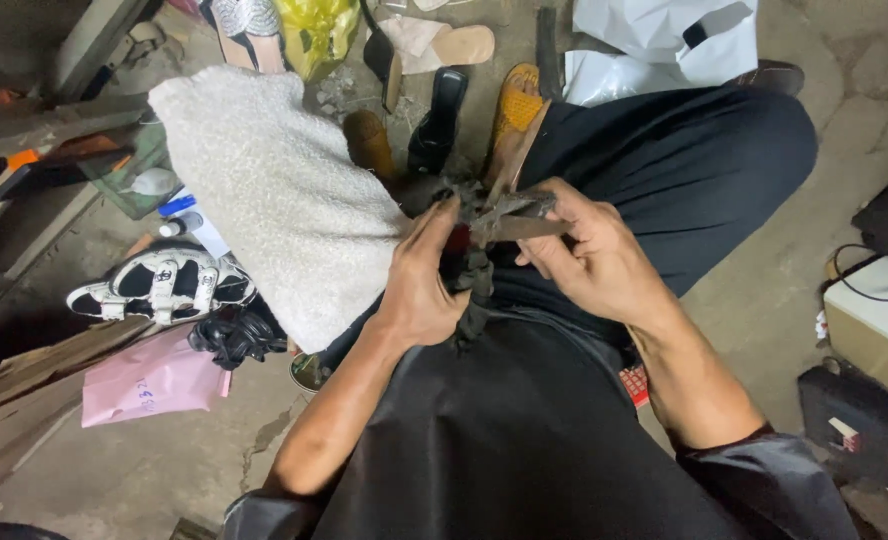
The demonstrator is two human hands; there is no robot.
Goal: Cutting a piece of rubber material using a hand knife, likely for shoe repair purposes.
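Left hand (pixel 426 280) closed around a dark ruffled sandal (pixel 474 262) held over the lap; right hand (pixel 589 255) pinches its thin strap end (pixel 519 228). Risk, as judged: strap slips or tears if pulled hard, since the pinch is small. The white fuzzy cloth (pixel 274 190) on the knee could slide off.

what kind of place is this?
Likely a shoe-repair workshop on a bare concrete floor. Loose footwear lies about: a white strappy sandal, a yellow sandal, a black shoe. Both hands work a dark sandal.
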